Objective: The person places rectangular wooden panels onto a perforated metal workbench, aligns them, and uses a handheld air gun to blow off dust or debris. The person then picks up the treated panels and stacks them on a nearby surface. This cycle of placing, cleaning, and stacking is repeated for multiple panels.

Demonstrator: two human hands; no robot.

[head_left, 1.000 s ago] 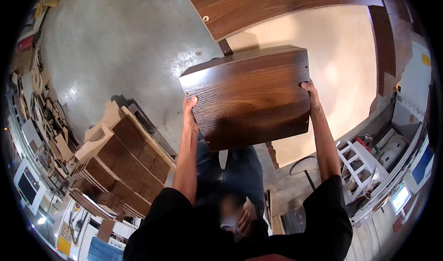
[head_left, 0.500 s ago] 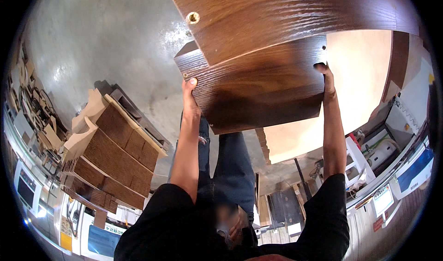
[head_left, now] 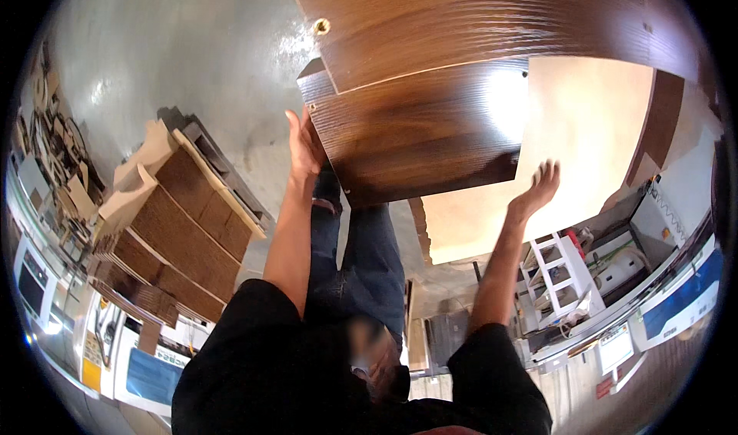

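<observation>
A dark brown wood-grain panel [head_left: 415, 139] with small holes near its edges lies in front of me. Its far part is hidden under a larger wood-grain panel [head_left: 461, 28], which has a brass-coloured fitting [head_left: 321, 26] near its left corner. Along the nearer panel's left edge rests my left hand [head_left: 306, 147], thumb raised off it, its fingers partly hidden by the edge. Clear of both panels, my right hand [head_left: 538, 189] is over a pale tan board [head_left: 592, 127], with slightly blurred fingers apart and nothing in them.
To the left stands a stack of brown boards [head_left: 188, 239] with pale curved pieces. Wood offcuts [head_left: 61, 139] lie at the far left. On the right are a white frame [head_left: 557, 277] and machines with blue windows [head_left: 680, 297]. Grey floor [head_left: 184, 51] stretches ahead.
My right hand has let go of the nearer panel's right edge and drawn back toward me. My left thumb has lifted off the panel's face. The nearer panel has shifted slightly away from me.
</observation>
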